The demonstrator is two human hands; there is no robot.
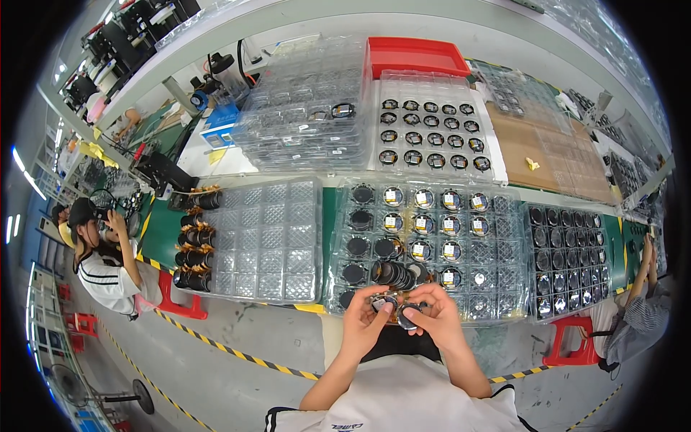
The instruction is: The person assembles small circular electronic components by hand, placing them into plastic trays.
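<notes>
Close to my body, at the front edge of the bench, both hands hold small round parts. My left hand [362, 322] pinches a round electronic module [382, 303] between thumb and fingers. In my right hand [440, 320] is a dark round disc [409, 317] with a shiny rim, close beside the module. Whether the two parts are joined I cannot tell. Just beyond my fingers, a leaning row of black round parts [393, 274] lies on a clear compartment tray [509, 253]. That tray holds black discs at its left and round modules with yellow-white labels in the middle.
Left stands another clear tray [268, 237], with stacks of black parts [194, 248] along its left side. A tray of dark discs [567, 259] sits right. Behind are stacked clear trays [302, 108], a white tray of modules [432, 133] and a red bin [417, 56]. People sit at both sides.
</notes>
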